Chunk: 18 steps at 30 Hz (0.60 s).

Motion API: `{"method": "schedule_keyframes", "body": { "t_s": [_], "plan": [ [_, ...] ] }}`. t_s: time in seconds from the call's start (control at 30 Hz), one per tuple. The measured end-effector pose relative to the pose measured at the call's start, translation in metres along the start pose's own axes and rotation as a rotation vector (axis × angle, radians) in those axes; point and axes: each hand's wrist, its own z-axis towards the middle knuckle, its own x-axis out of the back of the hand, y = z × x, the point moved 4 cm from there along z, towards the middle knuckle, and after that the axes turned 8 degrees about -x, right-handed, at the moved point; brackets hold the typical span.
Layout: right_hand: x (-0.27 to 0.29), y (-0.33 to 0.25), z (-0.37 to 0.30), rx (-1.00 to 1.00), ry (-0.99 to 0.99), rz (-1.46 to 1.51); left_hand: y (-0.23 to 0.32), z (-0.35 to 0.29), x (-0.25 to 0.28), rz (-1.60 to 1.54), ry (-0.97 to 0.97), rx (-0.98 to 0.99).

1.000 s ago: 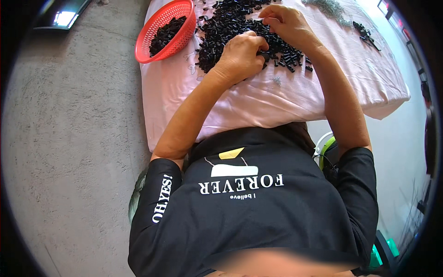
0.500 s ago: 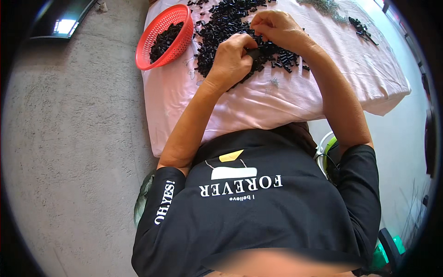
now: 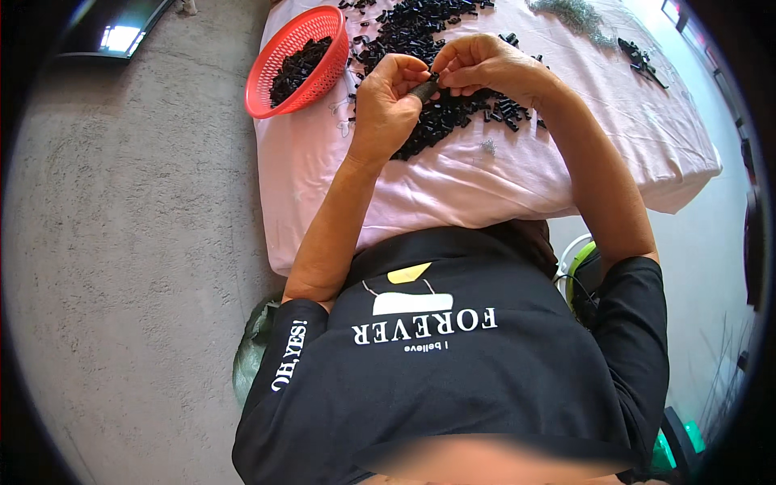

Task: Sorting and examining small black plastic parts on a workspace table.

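Observation:
A spread pile of small black tube-like plastic pieces point(image 3: 408, 32) covers the far middle of the pink cloth. Above its near part my two hands meet, fingertips almost touching. My left hand point(image 3: 386, 109) is closed in a pinch, with a dark cover point(image 3: 424, 90) on its thumb. From the right, my right hand point(image 3: 497, 69) pinches at the same spot. Between the fingertips shows a small black piece point(image 3: 434, 78), partly hidden by the fingers. Left of the pile, a tilted red mesh basket point(image 3: 327, 77) holds more black pieces point(image 3: 301, 69).
Pink cloth point(image 3: 493, 182) covers the table. Thin silvery bits point(image 3: 570, 16) lie at its far right, near a small black cluster point(image 3: 638, 61); a few more silvery bits point(image 3: 487, 147) lie nearer me. A green bag point(image 3: 255, 352) and a bucket point(image 3: 584, 263) stand below table height.
My left hand has lifted slightly and turned, and its covered thumb now shows. My right hand has come down toward it, so the fingertips meet. The view has shifted slightly.

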Motion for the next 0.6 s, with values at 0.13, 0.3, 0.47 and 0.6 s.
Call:
{"method": "schedule_keyframes", "body": {
  "t_s": [0.13, 0.3, 0.47, 0.6],
  "plan": [
    [-0.001, -0.001, 0.001, 0.023, -0.05, 0.039, -0.003, -0.001, 0.001, -0.041, 0.012, -0.038],
    [-0.002, -0.002, 0.0, 0.019, -0.067, 0.043, -0.001, -0.004, 0.001, 0.095, 0.008, -0.069],
    [-0.001, 0.004, 0.003, 0.007, -0.07, 0.134, 0.006, -0.008, 0.001, 0.116, 0.0, -0.087],
    [-0.002, 0.004, 0.002, -0.02, -0.086, 0.203, 0.003, -0.01, 0.002, 0.07, 0.003, -0.086]
  ]
}}
